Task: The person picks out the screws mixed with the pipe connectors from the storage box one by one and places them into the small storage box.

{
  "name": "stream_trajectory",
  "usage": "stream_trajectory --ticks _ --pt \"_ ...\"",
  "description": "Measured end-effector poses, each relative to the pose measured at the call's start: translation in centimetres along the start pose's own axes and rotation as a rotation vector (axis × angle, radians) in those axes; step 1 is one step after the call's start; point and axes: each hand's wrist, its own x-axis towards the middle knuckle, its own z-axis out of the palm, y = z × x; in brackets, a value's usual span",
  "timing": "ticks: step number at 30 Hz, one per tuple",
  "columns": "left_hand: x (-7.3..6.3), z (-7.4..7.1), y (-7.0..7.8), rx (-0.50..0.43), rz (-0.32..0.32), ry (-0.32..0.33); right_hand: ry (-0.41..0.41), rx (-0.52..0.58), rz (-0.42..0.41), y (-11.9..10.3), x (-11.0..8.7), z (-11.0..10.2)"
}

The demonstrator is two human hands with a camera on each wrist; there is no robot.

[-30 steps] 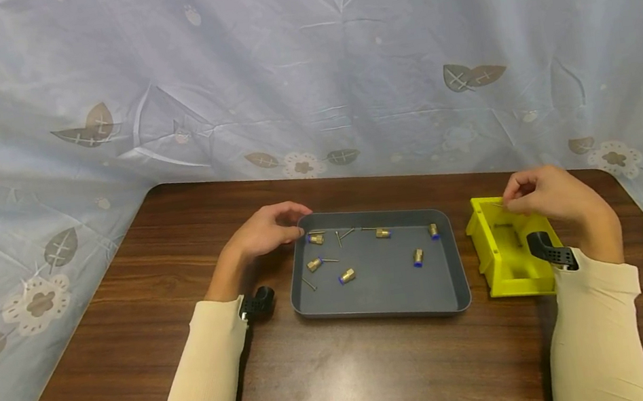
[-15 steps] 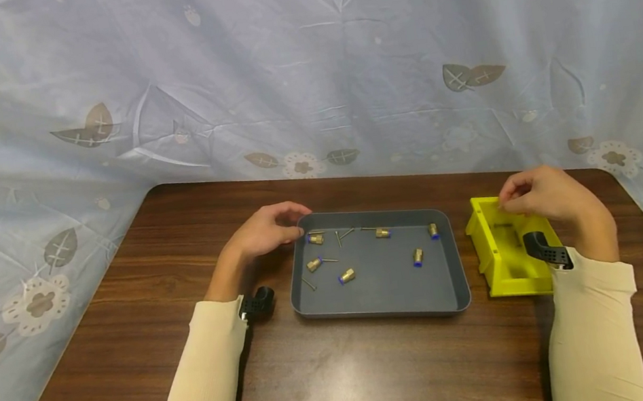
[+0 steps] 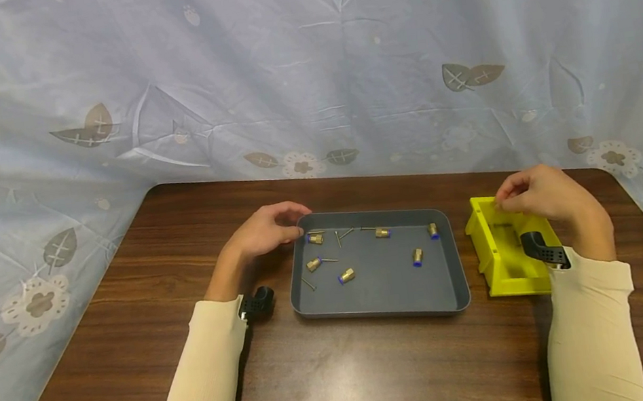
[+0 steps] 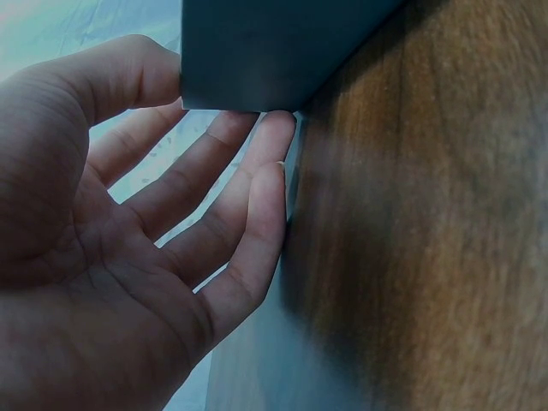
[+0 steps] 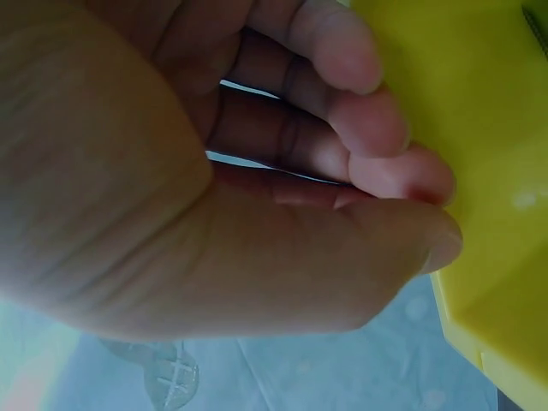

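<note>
Touching the far left corner of the gray tray [image 3: 381,296], the left hand [image 3: 267,230] is curving loosely around the outside, its thumb meeting the side wall and its fingers lying slightly spread by the back. The right hand [image 3: 546,196] is hovering over the far end of the yellow bin [image 3: 492,262], pressing the tips of its thumb and forefinger together; whether anything small is sitting between them, one cannot tell. Inside the tray, six brass fittings [image 3: 347,276] with blue ends are lying on their sides, four toward the left and middle and two toward the right. Thin screws [image 3: 309,284] are lying among the left-hand ones, one of them touching or nearly touching a fitting's blue end. In the bin, a few thin pieces [image 3: 517,238] are showing, too blurred to make out. The tray and bin are standing side by side, just apart, on the dark wooden bench [image 3: 296,368]. Cream sleeves [image 3: 195,382] are covering both forearms, and a pale blue patterned curtain [image 3: 302,59] is hanging behind everything.
</note>
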Motion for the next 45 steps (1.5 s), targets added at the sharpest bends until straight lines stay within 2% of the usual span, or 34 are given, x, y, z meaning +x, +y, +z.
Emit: stream_trajectory --ticks 6,13,23,30,45 --pt "0.0 -0.1 -0.1 0.005 0.003 -0.006 0.036 -0.034 -0.032 -0.5 0.3 0.2" --pt "0.1 0.0 -0.2 0.001 0.013 -0.003 0.098 -0.018 -0.168 -2.1 0.6 0.8" --pt "0.1 -0.1 -0.2 -0.007 0.022 -0.006 0.145 0.028 -0.338 -3.9 1.5 2.2" --pt "0.1 0.0 -0.2 -0.004 0.024 -0.002 0.095 0.106 -0.397 -5.4 2.1 3.3" --pt "0.1 0.1 -0.3 -0.011 0.023 -0.001 0.037 0.131 -0.441 -7.4 3.5 5.6"
